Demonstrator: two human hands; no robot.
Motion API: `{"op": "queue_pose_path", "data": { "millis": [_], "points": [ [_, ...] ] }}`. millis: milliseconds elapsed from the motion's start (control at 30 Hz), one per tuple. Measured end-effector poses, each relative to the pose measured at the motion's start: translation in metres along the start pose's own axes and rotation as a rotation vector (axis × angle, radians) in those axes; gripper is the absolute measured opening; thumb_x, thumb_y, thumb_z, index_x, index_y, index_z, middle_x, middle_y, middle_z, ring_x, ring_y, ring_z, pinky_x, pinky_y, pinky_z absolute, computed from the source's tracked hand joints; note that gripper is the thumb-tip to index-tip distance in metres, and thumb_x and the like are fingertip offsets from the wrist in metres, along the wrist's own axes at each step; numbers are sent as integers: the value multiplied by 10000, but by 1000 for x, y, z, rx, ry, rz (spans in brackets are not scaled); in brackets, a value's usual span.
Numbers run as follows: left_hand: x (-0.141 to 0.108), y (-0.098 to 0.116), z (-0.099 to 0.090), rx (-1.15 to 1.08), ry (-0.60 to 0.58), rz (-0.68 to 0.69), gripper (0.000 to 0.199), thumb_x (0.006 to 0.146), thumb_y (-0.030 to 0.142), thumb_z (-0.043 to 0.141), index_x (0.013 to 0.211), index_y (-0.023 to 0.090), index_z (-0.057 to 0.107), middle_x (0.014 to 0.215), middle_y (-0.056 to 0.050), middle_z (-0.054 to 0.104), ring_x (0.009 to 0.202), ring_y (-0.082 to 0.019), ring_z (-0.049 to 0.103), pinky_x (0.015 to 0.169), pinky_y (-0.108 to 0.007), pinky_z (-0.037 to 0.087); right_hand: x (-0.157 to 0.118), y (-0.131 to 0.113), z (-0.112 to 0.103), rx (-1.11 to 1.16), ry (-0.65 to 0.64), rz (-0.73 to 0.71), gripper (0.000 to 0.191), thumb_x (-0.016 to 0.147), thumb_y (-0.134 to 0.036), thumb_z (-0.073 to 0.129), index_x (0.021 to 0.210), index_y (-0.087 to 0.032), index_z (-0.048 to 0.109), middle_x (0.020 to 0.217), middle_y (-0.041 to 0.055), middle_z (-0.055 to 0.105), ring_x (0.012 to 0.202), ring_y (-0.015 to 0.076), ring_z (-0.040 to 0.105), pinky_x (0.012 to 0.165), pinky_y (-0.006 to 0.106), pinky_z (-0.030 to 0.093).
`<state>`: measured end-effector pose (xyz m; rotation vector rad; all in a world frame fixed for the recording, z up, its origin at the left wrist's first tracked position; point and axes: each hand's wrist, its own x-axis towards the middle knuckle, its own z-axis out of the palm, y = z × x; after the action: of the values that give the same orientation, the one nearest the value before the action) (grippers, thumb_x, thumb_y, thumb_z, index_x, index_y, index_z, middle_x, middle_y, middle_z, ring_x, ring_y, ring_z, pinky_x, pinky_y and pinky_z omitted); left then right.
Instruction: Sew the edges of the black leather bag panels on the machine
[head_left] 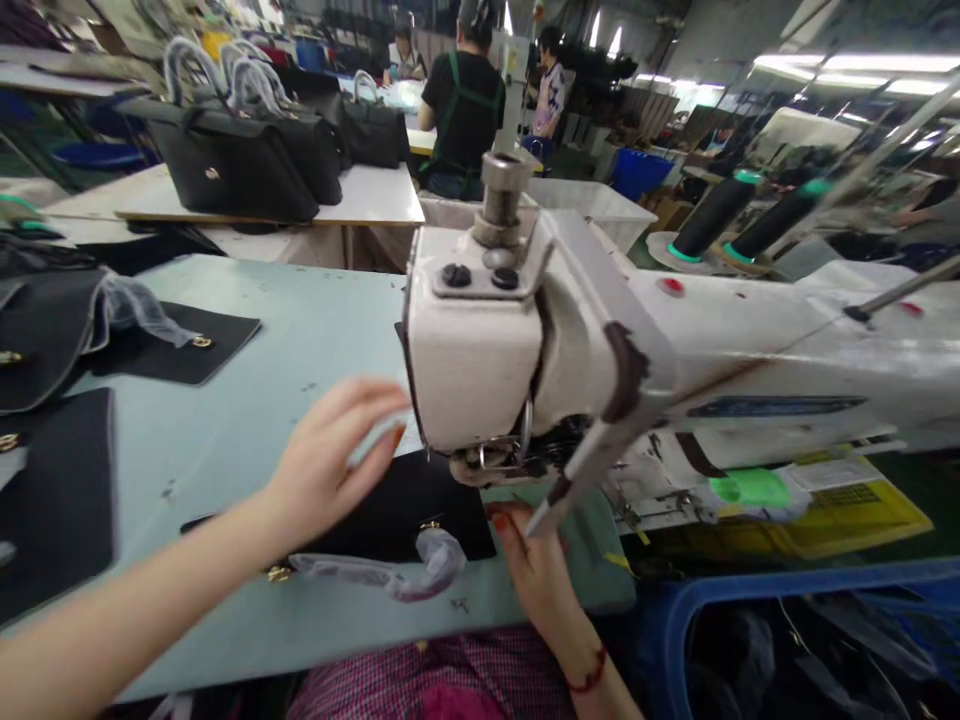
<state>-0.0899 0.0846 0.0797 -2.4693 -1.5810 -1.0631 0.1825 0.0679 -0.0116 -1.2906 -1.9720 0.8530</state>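
Pale green bench: left grip, fingers spread, is held over a black leather bag panel, which is laid before a white sewing machine head; right grip is curled at the panel's right edge, any pinch undeterminable.

We read the sewing machine as painted metal, off-white, worn and chipped, with polished steel on the post on top. The table top: smooth pale green laminate, lightly scuffed. The black panel looks matt, leather-like. The clear plastic film on it is crinkled and glossy. The fitting is shiny brass-coloured metal. The bin rim: smooth blue plastic.
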Motion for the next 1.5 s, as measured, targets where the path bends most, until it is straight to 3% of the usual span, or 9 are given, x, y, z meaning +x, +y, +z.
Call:
{"op": "queue_pose_path", "data": {
  "millis": [133,200,267,367,467,600,767,1067,1500],
  "points": [
    [-147,39,22,4,-153,559,727,722,179,581,1438,285,507,1225,51,698,948,-196,720,835,-212,614,13,-13,15,255,-81,68,454,995,-446,426,628,-180,449,582,-36,405,554,99,378,521,228,296],
    [-190,48,41,107,-124,526,758,725,159,598,1467,247,469,1299,10,655,1052,-194,701,874,-212,605,16,-18,21,332,-73,96,458,981,-464,450,624,-186,379,593,-47,328,561,91,314,519,229,248],
    [-201,50,62,193,-147,254,805,797,216,584,1546,148,296,1406,-121,565,1203,-274,626,910,-339,609,14,-22,26,372,-57,115,453,974,-474,452,635,-190,358,609,-47,306,575,92,296,525,233,229],
    [-170,43,83,224,-95,-36,893,860,274,572,1586,161,64,1567,-218,306,1386,-387,411,988,-548,529,6,-27,30,380,-29,134,454,974,-484,441,637,-191,357,605,-47,307,576,95,296,531,240,221],
    [-121,33,85,242,8,-71,895,860,244,598,1582,171,73,1616,-234,154,1470,-420,206,1113,-677,310,0,-30,33,358,-7,135,460,975,-482,439,629,-190,353,596,-46,315,575,95,307,540,244,222],
    [-84,24,63,219,-9,-57,520,887,243,576,1396,237,470,1515,-177,433,1458,-363,295,1175,-668,159,0,-30,32,388,-28,153,476,963,-510,442,622,-193,344,596,-48,293,560,91,288,530,243,218],
    [-77,19,39,48,-153,14,252,901,292,568,1132,209,622,1303,-112,655,1264,-271,575,1139,-539,363,1,-31,29,440,-46,215,490,943,-539,456,618,-195,329,610,-43,276,572,92,272,522,237,212],
    [-80,-5,45,32,-245,86,419,992,406,368,1068,217,733,1261,-92,686,1233,-264,605,1093,-484,445,0,-35,26,482,-56,246,481,941,-517,470,618,-193,322,621,-40,275,573,87,256,513,232,204],
    [-57,-4,39,115,-237,100,298,953,304,453,1132,166,648,1259,-117,685,1149,-225,660,1003,-357,535,27,-45,19,470,-51,249,473,926,-461,485,588,-199,283,593,-45,232,549,80,219,494,242,163]
  ]
}}
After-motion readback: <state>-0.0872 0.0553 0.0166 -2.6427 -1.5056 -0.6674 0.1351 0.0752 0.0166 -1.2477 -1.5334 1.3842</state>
